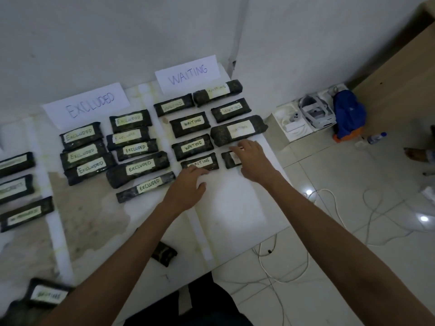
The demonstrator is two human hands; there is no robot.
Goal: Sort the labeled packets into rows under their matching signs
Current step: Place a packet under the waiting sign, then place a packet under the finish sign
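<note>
Dark packets with pale labels lie in rows on the white table (235, 208). Under the WAITING sign (188, 72) sit several WAITING packets; under the EXCLUDED sign (88, 103) sit several EXCLUDED packets. My left hand (188, 187) rests with its fingertips on the front edge of the nearest WAITING packet (200, 162). My right hand (253, 158) lies flat over a small packet (229, 158) at the right end of that row, hiding most of its label. A loose WAITING packet (48, 294) lies at the near left; another dark packet (164, 252) shows under my left forearm.
Three more packets (16, 184) with unreadable labels lie at the far left. Off the table's right edge, white boxes with a headset (315, 112), a blue bag (348, 114), a bottle (376, 137) and white cables (329, 208) sit on the tiled floor.
</note>
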